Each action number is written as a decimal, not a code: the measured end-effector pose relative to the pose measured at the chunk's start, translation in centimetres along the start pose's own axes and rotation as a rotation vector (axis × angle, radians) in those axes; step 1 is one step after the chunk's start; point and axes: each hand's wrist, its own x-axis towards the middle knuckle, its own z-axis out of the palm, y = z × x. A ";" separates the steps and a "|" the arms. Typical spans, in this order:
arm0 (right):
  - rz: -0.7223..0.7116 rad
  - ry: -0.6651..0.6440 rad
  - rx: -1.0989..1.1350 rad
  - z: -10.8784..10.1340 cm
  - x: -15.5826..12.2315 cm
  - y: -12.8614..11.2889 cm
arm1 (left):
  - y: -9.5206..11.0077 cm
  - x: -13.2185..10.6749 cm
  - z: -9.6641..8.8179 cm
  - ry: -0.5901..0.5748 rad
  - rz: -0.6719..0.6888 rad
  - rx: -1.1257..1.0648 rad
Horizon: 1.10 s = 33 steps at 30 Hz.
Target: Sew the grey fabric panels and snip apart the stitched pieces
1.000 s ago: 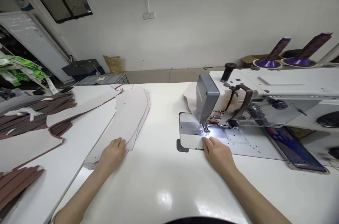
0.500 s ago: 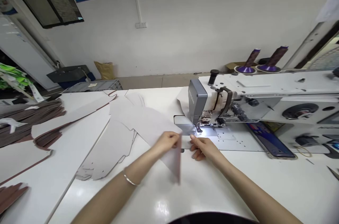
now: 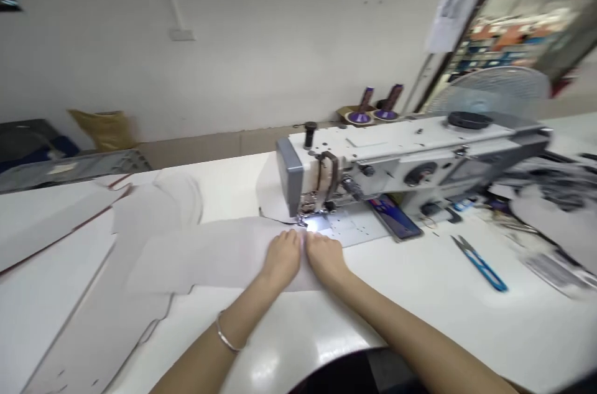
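Note:
A pale cut sheet of material (image 3: 209,254) lies flat across the white table (image 3: 420,294), its right end under the needle of the sewing machine (image 3: 373,164). My left hand (image 3: 281,259) and my right hand (image 3: 325,257) lie side by side on that end, just in front of the lit needle area (image 3: 310,223). Both hands press down with the fingers stretched forward and close together. A thin bracelet sits on my left wrist.
A stack of the same pale pieces (image 3: 93,332) lies at the left. Blue thread snips (image 3: 480,263) rest on the table to the right, a phone (image 3: 394,220) lies beside the machine bed, and two purple thread cones (image 3: 373,108) and a fan (image 3: 489,92) stand behind.
My left hand has carried a pale piece from the left stack to the machine and laid it flat. Both hands now rest on it at the needle. The view has swung to the right.

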 end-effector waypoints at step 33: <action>-0.113 0.093 0.039 3.2 0.6 1.8 | -1.9 1.3 2.8 0.240 0.147 -0.067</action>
